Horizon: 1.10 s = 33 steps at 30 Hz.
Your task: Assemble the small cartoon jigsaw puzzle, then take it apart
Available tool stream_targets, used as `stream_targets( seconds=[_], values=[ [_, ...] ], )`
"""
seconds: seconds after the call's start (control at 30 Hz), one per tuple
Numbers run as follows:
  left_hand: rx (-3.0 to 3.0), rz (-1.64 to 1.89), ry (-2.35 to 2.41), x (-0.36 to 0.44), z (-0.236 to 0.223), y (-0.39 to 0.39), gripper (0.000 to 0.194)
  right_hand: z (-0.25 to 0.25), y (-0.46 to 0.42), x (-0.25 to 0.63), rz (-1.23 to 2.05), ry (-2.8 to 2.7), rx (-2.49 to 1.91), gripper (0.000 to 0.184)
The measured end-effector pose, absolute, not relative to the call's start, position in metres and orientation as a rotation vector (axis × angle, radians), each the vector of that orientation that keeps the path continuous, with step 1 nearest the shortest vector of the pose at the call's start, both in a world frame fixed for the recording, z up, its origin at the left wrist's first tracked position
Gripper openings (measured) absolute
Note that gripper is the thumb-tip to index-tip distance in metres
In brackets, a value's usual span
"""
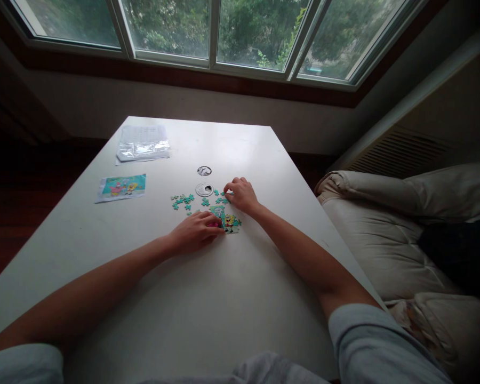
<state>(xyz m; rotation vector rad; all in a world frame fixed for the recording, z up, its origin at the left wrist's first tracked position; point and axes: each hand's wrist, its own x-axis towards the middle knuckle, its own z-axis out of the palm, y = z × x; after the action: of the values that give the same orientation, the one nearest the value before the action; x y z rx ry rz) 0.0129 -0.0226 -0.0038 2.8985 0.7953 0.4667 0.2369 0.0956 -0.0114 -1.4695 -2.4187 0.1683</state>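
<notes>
A small, partly joined jigsaw puzzle [229, 221] with yellow and pink cartoon figures lies in the middle of the white table [208, 298]. My left hand [196, 232] rests on its left edge, fingers curled and pressed down on the joined part. My right hand [240, 193] is just behind the puzzle, fingers pinched on a loose teal piece. Several loose teal pieces [184, 201] lie scattered to the left of my right hand.
A printed reference picture [122, 187] lies at the left. A clear plastic bag [143, 143] sits farther back. Two round cable holes [204, 189] are behind the pieces. A cushioned sofa [404, 234] stands at the right, windows beyond.
</notes>
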Motion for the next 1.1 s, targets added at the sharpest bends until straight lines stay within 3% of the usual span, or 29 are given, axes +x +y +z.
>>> stream_targets(
  seconds=[0.4, 0.83, 1.1],
  values=[
    [2.870, 0.505, 0.795, 0.013, -0.004, -0.023, 0.027, -0.001, 0.091, 0.236, 0.253, -2.507, -1.291, 0.006],
    [2.900, 0.451, 0.818, 0.011, -0.004, -0.022, 0.035, 0.015, 0.064, 0.271, 1.097, -2.355, -0.946, 0.023],
    [2.863, 0.442, 0.792, 0.012, -0.007, -0.020, 0.035, 0.001, 0.056, 0.282, 1.144, -2.391, -0.923, 0.019]
  ],
)
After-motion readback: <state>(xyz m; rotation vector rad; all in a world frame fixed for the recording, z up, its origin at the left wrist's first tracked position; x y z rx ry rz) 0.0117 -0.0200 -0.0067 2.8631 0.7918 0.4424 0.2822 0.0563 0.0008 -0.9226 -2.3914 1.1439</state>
